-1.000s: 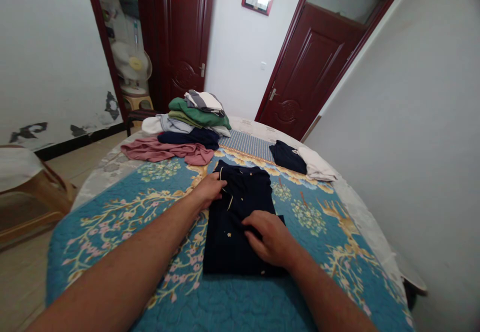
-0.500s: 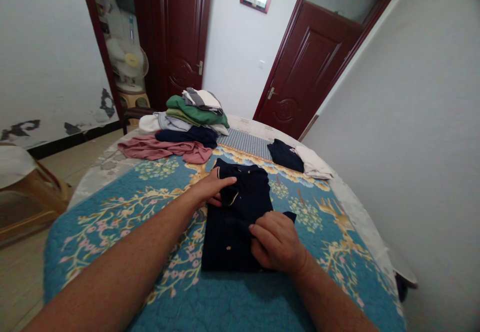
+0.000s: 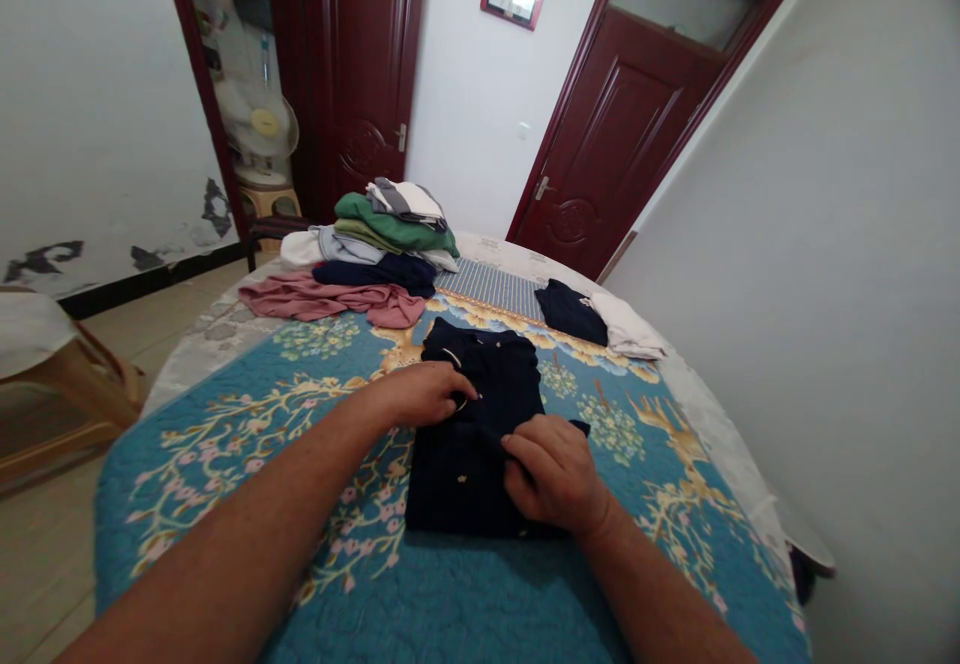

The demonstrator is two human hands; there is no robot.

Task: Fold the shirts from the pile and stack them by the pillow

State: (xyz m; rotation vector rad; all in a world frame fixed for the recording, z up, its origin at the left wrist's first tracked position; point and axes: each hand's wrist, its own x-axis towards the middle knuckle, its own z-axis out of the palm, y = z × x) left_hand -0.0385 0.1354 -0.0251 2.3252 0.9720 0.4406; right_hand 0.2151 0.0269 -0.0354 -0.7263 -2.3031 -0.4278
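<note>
A dark navy shirt (image 3: pixel 465 504) with light trim on its cuff lies partly folded in front of me, with small light marks on it. My left hand (image 3: pixel 431 394) is at the shirt's left side, over the trimmed cuff, its fingers bent and closed on the cloth, index fingertip pressing toward the middle. At the right side, my right hand (image 3: pixel 555 474) is closed, pinching a fold of the same shirt between thumb and fingers. The fingertips of that hand are partly hidden. A dark corner of cloth sticks out beyond its knuckles.
A blue floral quilted cover (image 3: pixel 225 464) lies on the round table. Back left stands a pile of clothes, with green garments (image 3: pixel 397 229) and a pink garment (image 3: pixel 330 299). Back right lie a folded navy garment (image 3: pixel 570 312) and a white one (image 3: pixel 624 324). A stool (image 3: pixel 60 384) stands left.
My left hand has shifted slightly down and right, bringing the trimmed cuff inward over the shirt, and its thumb no longer lies on top. My right hand keeps its grip almost in place.
</note>
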